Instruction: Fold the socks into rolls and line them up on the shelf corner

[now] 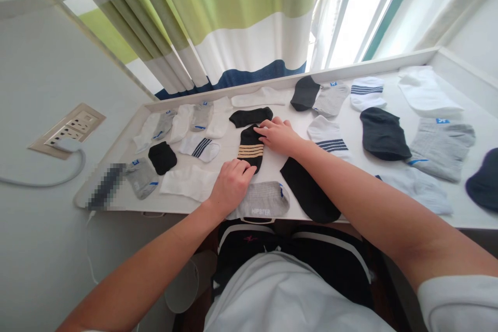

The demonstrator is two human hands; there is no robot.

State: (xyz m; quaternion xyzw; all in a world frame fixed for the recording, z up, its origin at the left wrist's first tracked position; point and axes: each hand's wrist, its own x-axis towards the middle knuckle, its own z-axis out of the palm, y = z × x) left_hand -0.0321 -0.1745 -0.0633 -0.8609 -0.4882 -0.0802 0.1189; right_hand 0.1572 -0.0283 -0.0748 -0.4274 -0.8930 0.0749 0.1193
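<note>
A black sock with gold stripes (250,146) lies in the middle of the white table (350,129). My left hand (231,184) has its fingers curled onto the sock's near end, beside a grey sock marked HIPSTER (262,201). My right hand (279,136) presses its fingers on the sock's far end, next to a plain black sock (251,115). A long black sock (309,191) lies under my right forearm.
Many more socks, white, grey, black and striped, are spread across the table to both sides. A striped curtain (233,21) and a window (358,10) stand behind. A wall socket (70,129) with a plugged cable is on the left. A blurred patch (105,187) sits on the table's left end.
</note>
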